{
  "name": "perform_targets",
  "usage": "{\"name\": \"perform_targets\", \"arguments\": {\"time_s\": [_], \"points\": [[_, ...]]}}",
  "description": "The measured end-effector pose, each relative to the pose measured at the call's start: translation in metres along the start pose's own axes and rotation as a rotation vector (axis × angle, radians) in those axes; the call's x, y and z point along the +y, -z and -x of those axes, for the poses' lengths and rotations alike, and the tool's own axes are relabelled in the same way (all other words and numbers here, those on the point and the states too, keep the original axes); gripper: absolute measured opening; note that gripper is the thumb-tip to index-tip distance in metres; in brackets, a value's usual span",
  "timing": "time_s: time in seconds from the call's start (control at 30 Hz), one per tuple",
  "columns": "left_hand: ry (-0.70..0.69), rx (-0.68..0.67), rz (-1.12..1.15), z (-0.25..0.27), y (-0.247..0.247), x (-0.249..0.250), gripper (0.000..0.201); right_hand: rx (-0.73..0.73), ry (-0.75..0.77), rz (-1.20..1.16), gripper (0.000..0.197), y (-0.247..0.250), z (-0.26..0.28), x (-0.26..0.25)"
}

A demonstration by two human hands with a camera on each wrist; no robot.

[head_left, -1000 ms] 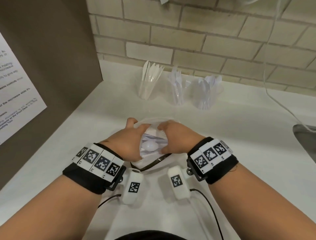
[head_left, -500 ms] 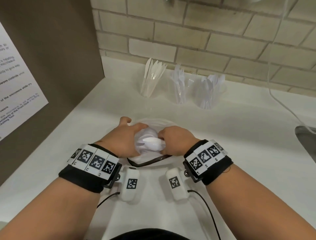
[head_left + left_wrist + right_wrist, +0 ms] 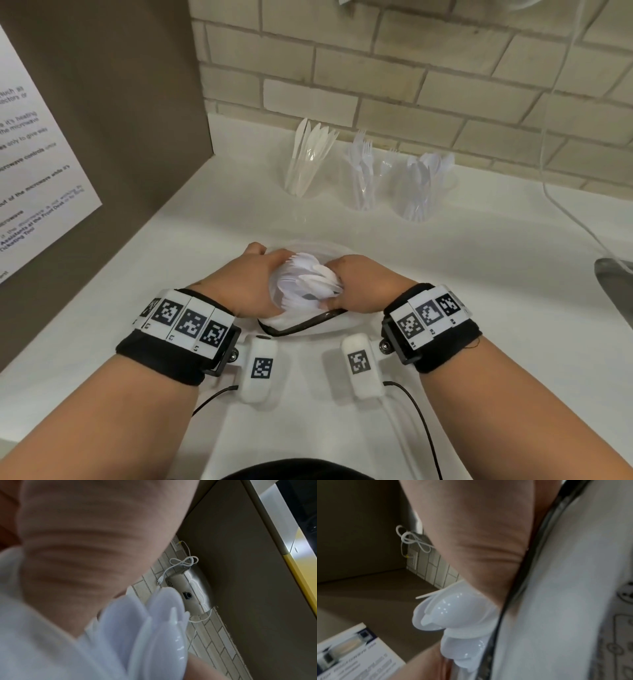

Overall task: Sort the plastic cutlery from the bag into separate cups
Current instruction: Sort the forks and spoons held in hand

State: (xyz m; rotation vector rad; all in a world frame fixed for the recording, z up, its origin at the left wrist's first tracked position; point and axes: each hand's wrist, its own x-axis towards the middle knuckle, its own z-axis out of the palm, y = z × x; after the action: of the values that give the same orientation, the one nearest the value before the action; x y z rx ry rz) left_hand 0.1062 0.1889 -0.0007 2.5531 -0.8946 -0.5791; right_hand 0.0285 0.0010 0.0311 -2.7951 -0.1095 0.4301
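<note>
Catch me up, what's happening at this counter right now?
A person is sorting white plastic cutlery. Both hands are at the bag on the counter: the left hand grips the bag's side while the right hand grips a bundle of spoons at its mouth. By the brick wall stand three clear cups, already loaded: the knife cup, the fork cup and the spoon cup. The bundle has not yet gone to a cup.
</note>
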Motion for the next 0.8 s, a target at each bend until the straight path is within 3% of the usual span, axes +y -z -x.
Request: {"name": "perform_targets", "arguments": {"time_s": [0.13,0.27,0.4,0.5,0.7,0.8], "points": [[-0.041,0.008,-0.046,-0.004,-0.006,0.001,0.078,0.032,0.009,-0.229,0.037,0.004,0.007,0.002],[-0.125,0.027,-0.059,-0.005,-0.004,0.005,0.057,0.057,0.007,-0.199,0.038,0.002,0.008,0.001],[-0.127,0.023,-0.092,-0.004,0.000,0.007,0.058,0.142,0.015,-0.257,0.037,0.005,0.013,-0.001],[-0.076,0.008,-0.085,-0.001,0.004,0.008,0.066,0.250,0.041,-0.330,0.023,0.006,0.015,0.000],[-0.006,-0.025,-0.099,0.003,0.011,0.017,0.090,0.471,0.045,-0.899,0.017,0.010,0.016,0.001],[-0.021,-0.106,0.067,0.012,0.028,0.017,0.077,0.509,0.067,-1.298,0.009,0.021,0.015,-0.002]]}}
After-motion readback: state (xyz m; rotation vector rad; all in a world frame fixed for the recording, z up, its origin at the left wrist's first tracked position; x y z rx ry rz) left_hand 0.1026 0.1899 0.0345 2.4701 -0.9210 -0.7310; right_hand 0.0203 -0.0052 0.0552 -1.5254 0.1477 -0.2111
